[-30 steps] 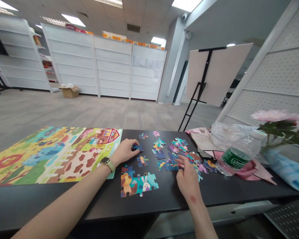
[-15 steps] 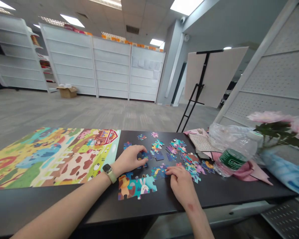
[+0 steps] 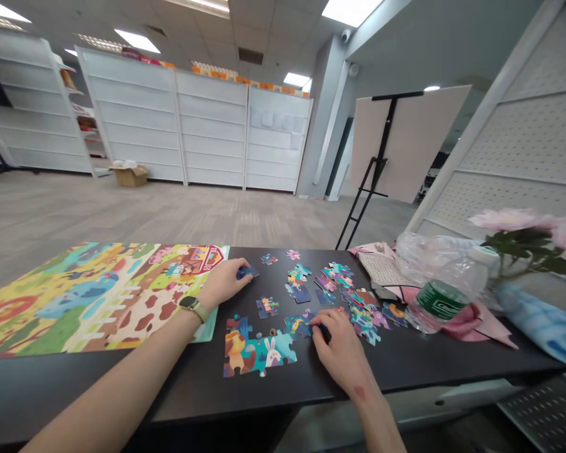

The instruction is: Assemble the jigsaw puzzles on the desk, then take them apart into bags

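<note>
In the head view, the joining looks to be in its early stages: one small block (image 3: 260,352) with a dog-like animal and a white rabbit is together on the bench (image 3: 193,399), while many pieces lie apart. A pair-like bit (image 3: 267,306) sits just beyond the block, a blue-and-yellow section (image 3: 296,324) at its far right corner, perhaps touching; two small bits, one multicoloured (image 3: 268,258) and one pink (image 3: 293,254), are farther off. A crowded pile (image 3: 365,314) spreads to the right. Tabs and notches on the block's near and right edges suggest more could join there.

The block's long axis runs left to right, its right end slightly farther from the person; the rabbit's ears point away from the person.

The left hand (image 3: 224,283) pinches a dark blue piece (image 3: 248,272) beside the farm mat (image 3: 146,308); that piece's direction is unclear. The right hand (image 3: 338,343) is curled low by the blue-and-yellow section; whether it grips anything I cannot tell.
</note>
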A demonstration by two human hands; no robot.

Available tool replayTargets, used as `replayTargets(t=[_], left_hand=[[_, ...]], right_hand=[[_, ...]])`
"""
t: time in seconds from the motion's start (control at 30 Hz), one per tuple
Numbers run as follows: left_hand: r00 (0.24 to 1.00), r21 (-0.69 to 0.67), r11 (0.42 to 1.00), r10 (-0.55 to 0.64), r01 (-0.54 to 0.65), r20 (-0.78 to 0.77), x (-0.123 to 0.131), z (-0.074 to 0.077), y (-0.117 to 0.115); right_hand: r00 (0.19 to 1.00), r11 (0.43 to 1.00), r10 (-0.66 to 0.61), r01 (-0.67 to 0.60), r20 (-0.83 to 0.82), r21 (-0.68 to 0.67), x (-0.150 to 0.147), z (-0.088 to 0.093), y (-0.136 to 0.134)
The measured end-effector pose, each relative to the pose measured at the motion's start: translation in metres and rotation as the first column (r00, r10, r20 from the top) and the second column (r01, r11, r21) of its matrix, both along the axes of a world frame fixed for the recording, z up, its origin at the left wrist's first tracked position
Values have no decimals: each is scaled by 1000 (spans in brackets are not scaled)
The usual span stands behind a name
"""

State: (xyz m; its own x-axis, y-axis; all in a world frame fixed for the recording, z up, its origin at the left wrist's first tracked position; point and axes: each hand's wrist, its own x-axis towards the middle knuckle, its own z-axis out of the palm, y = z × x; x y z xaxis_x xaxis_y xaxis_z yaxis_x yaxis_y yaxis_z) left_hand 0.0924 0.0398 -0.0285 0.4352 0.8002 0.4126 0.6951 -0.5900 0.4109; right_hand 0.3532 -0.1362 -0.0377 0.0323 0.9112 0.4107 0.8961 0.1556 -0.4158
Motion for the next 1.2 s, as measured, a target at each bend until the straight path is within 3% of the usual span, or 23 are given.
replayTargets(t=[0.3, 0.4, 0.5, 0.63, 0.8, 0.97, 1.07, 1.2], left_hand=[[981, -5, 981, -196, 196, 0, 16, -12, -8], [982, 35, 982, -187, 186, 8, 17, -2, -11], [985, 107, 981, -169, 164, 41, 16, 20, -22], [963, 108, 981, -182, 163, 198, 8, 40, -65], [947, -53, 959, -266, 279, 179, -22, 23, -134], [975, -20, 979, -202, 205, 92, -50, 3, -176], [995, 67, 996, -57, 52, 82, -58, 1, -188], [993, 110, 989, 93, -101, 76, -59, 1, -196]], right_hand=[[1000, 999, -8, 9, -19, 44, 2, -1, 1], [999, 991, -34, 33, 8, 128, 3, 1, -1], [997, 974, -77, 74, 5, 213, 4, 2, -4], [991, 959, -131, 121, 22, 257, 7, -1, -5], [985, 956, -173, 165, 14, 244, 2, 0, -6], [996, 984, -70, 58, 64, 171, -11, 10, -17], [995, 994, -2, -9, 102, 105, -17, 15, -22], [993, 998, -49, 43, 103, 55, -21, 18, -23]])
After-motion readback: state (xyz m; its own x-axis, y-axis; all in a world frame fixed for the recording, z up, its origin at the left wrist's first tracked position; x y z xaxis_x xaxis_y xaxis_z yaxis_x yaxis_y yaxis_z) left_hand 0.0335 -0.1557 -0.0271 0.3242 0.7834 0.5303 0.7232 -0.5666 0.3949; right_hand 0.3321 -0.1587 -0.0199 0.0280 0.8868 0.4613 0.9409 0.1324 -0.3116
